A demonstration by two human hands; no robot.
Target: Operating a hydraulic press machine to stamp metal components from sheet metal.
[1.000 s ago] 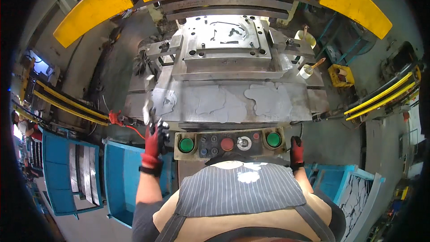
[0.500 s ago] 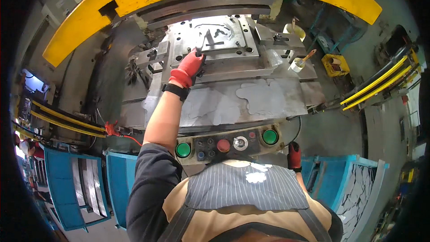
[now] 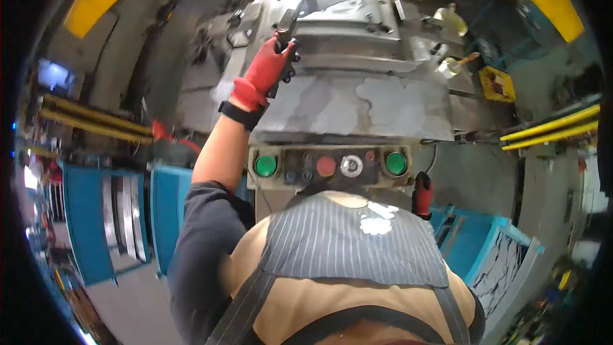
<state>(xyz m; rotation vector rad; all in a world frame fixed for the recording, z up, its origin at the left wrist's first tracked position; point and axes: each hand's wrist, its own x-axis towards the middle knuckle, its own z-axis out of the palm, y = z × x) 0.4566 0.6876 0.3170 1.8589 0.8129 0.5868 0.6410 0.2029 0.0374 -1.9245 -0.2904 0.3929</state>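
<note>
My left hand (image 3: pixel 265 70), in a red and black glove, reaches forward over the press bed. Its fingers are wrapped around a long, slim dark tool (image 3: pixel 290 19), perhaps tongs. The tool's far tip lies over a dark grey, irregular flat shape (image 3: pixel 332 1) on the bright die plate (image 3: pixel 284 3); whether it grips that shape, I cannot tell. My right hand (image 3: pixel 423 195), gloved alike, is low beside the right end of the control panel (image 3: pixel 297 167). Its fingers are too small and dark to read.
Green buttons (image 3: pixel 265 166) sit at both panel ends. Right of the die are a white pot with a brush (image 3: pixel 449 68), a pale bucket (image 3: pixel 452 20) and a yellow crate (image 3: pixel 497 84). Yellow guard bars (image 3: pixel 549 131) flank both sides. Blue bins (image 3: pixel 86 223) stand nearby.
The view has shifted, with the die now higher in the picture. My left arm is still extended, and the tool now points farther over the plate. A larger dark grey shape shows there.
</note>
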